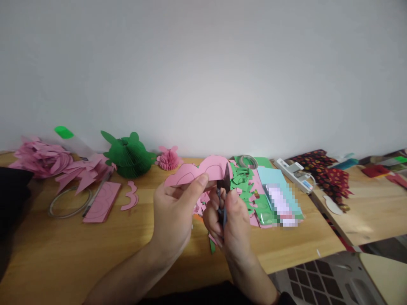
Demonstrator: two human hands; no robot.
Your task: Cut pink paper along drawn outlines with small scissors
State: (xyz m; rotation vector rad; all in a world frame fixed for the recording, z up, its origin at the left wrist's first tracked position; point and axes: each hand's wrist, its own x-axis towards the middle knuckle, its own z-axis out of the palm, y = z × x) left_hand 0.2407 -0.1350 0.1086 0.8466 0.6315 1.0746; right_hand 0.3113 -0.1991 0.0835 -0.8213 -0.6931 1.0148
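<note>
My left hand (178,212) pinches a piece of pink paper (213,166) along its lower edge, thumb in front. The paper has a scalloped upper edge and drawn curved lines. My right hand (230,216) is wrapped round a pair of scissors (225,180), whose dark blades point up at the paper's right end. Their handles are mostly hidden by my fingers. Beyond my hands lie pink and green paper scraps (243,180). To the left are a pink paper stack (102,202) with a drawn wavy outline and a cut wavy pink strip (131,196).
Along the wall stand a green honeycomb paper figure (129,156), a smaller pink one (169,158) and piled pink paper shapes (41,156). A tape roll (70,203) lies at left, another (248,162) behind the scraps. Light-blue paper (273,178) and a white power strip (295,174) are at right.
</note>
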